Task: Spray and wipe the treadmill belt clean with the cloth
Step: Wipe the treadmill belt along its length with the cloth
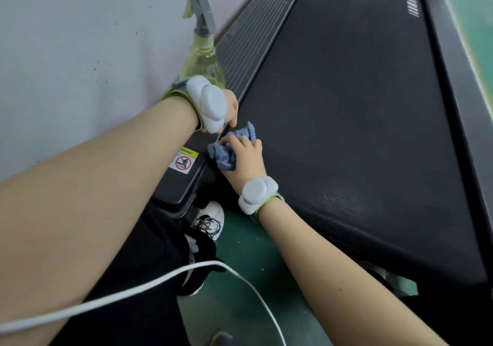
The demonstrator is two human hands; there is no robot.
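- Grey wall on left, green floor below.
- Black belt fills the right and centre of the view, running up and away; a ribbed side rail lies along its left edge.
- Spray bottle, pale green with a grey trigger head, stands upright between wall and rail, just behind the left wrist.
- White cable loops across the bottom of the view, over the left forearm.
- White shoe on the floor at the treadmill's near corner.
- Right hand has fingers curled over the bunched blue cloth, holding it down at the belt's left edge.
- Left hand is at the rail just above the cloth, fingers bent down and mostly hidden by a white wrist tracker; cannot tell if it grips anything.
- Warning sticker on the corner cover, just left of the cloth.
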